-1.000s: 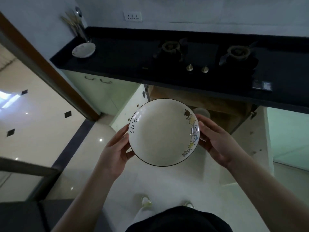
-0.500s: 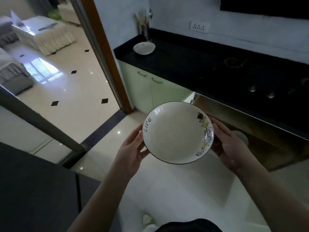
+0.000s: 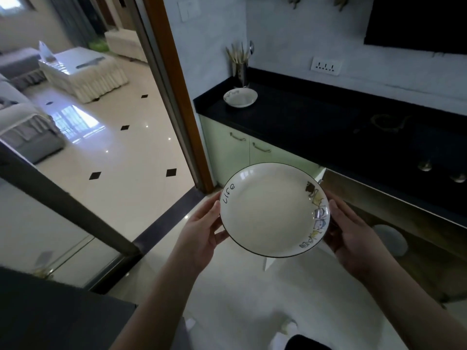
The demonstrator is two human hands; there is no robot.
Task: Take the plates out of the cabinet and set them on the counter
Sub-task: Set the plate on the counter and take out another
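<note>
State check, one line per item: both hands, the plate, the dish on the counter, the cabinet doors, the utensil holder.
left hand: gripping plate's left rim
right hand: gripping plate's right rim
plate: held in the air, empty, face up, tilted
dish: resting on counter, empty
green cabinet doors: closed
utensil holder: upright, holding utensils
lower cabinet: open

- Plate (image 3: 267, 210): cream, thin black rim, black "Life" lettering, cartoon figures in yellow, blue, black.
- Surface (image 3: 316, 117): glossy black.
- Cabinet doors (image 3: 227, 150): pale green.
- Floor (image 3: 121, 157): cream tiles, black diamond insets.
</note>
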